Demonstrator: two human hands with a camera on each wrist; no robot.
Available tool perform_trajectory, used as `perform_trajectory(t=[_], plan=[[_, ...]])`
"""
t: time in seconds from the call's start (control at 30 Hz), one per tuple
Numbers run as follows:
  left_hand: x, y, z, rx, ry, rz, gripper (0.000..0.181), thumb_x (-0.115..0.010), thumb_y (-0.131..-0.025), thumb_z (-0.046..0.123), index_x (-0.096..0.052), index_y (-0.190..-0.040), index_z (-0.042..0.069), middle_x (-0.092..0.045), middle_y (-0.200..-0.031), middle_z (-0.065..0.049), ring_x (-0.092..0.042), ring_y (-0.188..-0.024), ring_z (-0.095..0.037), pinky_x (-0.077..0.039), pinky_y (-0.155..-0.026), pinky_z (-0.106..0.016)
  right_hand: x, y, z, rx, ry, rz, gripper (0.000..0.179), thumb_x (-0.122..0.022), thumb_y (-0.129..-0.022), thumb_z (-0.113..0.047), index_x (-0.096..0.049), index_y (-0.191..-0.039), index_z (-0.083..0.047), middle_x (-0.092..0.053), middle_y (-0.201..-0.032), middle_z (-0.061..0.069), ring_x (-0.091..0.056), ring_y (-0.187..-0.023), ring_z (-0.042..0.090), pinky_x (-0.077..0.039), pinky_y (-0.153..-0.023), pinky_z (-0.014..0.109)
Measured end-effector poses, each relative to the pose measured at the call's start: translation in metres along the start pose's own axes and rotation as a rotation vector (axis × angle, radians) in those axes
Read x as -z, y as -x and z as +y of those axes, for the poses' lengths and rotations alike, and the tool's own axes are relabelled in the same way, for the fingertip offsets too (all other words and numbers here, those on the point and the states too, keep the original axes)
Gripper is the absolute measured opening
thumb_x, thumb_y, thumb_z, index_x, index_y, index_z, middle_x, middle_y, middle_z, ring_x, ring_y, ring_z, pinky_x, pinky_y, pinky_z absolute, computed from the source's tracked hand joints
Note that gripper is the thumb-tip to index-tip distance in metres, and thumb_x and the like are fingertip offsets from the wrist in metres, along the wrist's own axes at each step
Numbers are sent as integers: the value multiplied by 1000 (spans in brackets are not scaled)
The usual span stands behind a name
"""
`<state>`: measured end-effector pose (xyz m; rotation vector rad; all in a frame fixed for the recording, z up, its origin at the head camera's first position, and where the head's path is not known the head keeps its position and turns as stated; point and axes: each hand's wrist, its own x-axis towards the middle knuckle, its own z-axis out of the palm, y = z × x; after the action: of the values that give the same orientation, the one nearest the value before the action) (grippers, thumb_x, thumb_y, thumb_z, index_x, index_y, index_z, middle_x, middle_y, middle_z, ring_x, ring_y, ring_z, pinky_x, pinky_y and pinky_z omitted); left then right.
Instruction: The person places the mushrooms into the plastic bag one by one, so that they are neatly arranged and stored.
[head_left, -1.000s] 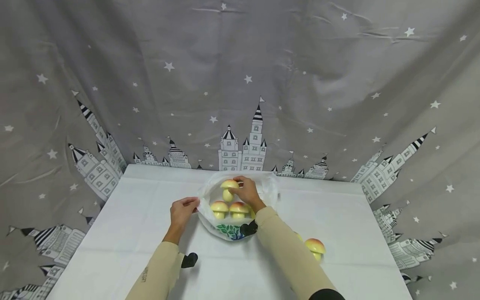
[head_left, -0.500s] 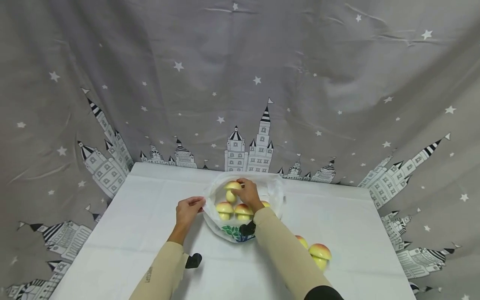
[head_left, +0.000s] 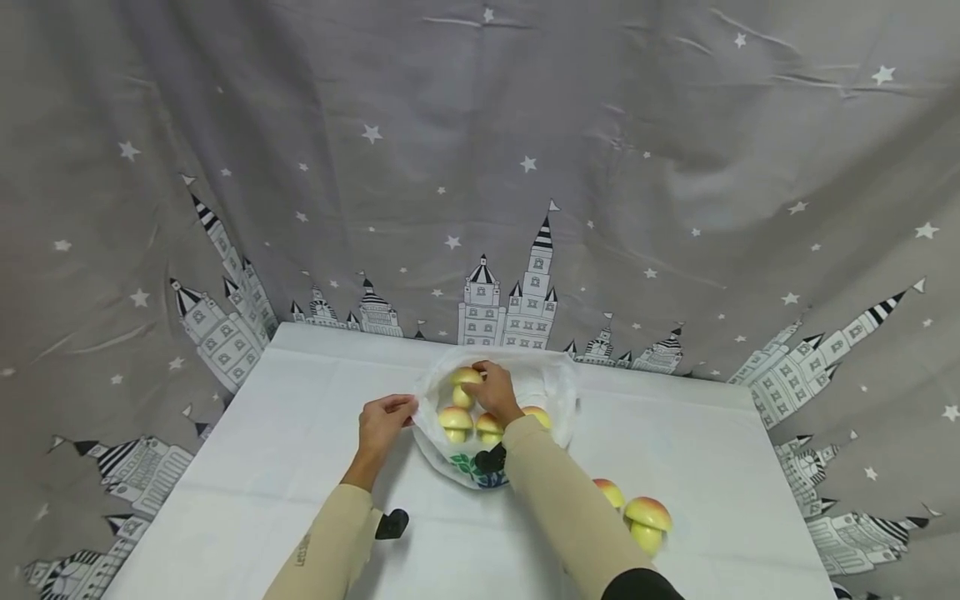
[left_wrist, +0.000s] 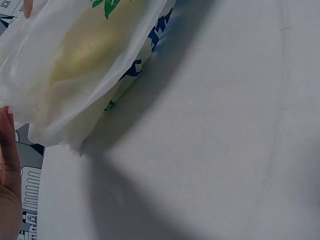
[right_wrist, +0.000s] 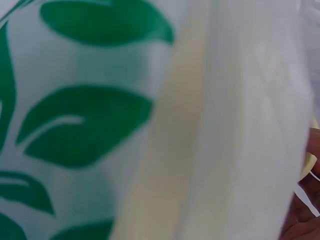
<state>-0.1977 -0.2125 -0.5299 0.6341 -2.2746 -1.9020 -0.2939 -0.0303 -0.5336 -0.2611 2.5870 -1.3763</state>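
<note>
1. Two hands are kept busy at the white bag (head_left: 439, 455), which is set on the white table (head_left: 712, 467) with its mouth spread wide; its left rim is pinched by the left hand (head_left: 380, 425).
2. Over the last second, a small shift to the left has been made: the held mushroom (head_left: 461, 380) is now lined up behind the left-hand mushroom (head_left: 455, 421), cap uppermost, within the bag's mouth. Whether the two are touching cannot be told.
3. No release yet! The held mushroom is still grasped from its right side by the fingers of the right hand (head_left: 497, 393).
4. And with the right sleeve (head_left: 558, 483) swung leftward, the right-hand mushroom (head_left: 537, 417) is plainly revealed in the bag, while the middle mushroom (head_left: 489, 427) is partly hidden by the wrist.
5. Outside, one loose mushroom (head_left: 648, 523) is seen on the table, and beside it a second loose mushroom (head_left: 609, 492) is partly covered by the sleeve.
6. For the work in hand, a careful positioning among the others is judged to be under way; should the rim be let go, the soft mouth could be expected to sag.
</note>
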Motion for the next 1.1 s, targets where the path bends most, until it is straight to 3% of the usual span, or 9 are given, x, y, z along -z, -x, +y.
perform_trajectory(t=[0.33, 0.6, 0.7, 0.9, 1.1], plan=[[-8, 4, 2, -10, -16, -18, 22, -68, -89, 9, -69, -104, -6, -70, -90, -13, -62, -66, -6, -53, -63, -15, 4, 6, 2, -34, 9, -6, 46, -73, -81, -10, -59, -124, 1, -60, -124, 16, -56, -110, 31, -50, -89, 39], [-11, 6, 2, -14, -30, -17, 22, -67, -89, 11, -70, -104, -6, -70, -90, -13, -62, -66, -6, -57, -69, -26, 14, 13, 3, 4, -12, -63, 51, -72, -82, -10, -55, -128, 1, -56, -131, 16, -51, -120, 36, -46, -99, 44], [-11, 5, 2, -18, -39, -13, 22, -68, -90, 11, -70, -104, -5, -70, -89, -13, -63, -65, -6, -58, -69, -27, 18, 15, 5, 28, 0, -75, 50, -71, -84, -12, -54, -129, -1, -55, -132, 15, -51, -121, 35, -46, -98, 45], [-7, 3, 1, -31, -30, -18, 22, -67, -90, 11, -70, -104, -6, -70, -89, -13, -63, -64, -5, -54, -62, -17, 28, 22, 6, 50, -45, -38, 51, -73, -84, -11, -55, -130, 0, -57, -130, 16, -52, -121, 35, -46, -98, 45], [2, 2, 0, -22, -42, -6, 24, -66, -90, 10, -68, -107, -7, -70, -91, -15, -62, -65, -4, -55, -65, -19, 40, 34, 5, 52, -83, -20, 48, -73, -85, -11, -56, -128, -1, -58, -128, 14, -52, -120, 35, -45, -99, 45]])
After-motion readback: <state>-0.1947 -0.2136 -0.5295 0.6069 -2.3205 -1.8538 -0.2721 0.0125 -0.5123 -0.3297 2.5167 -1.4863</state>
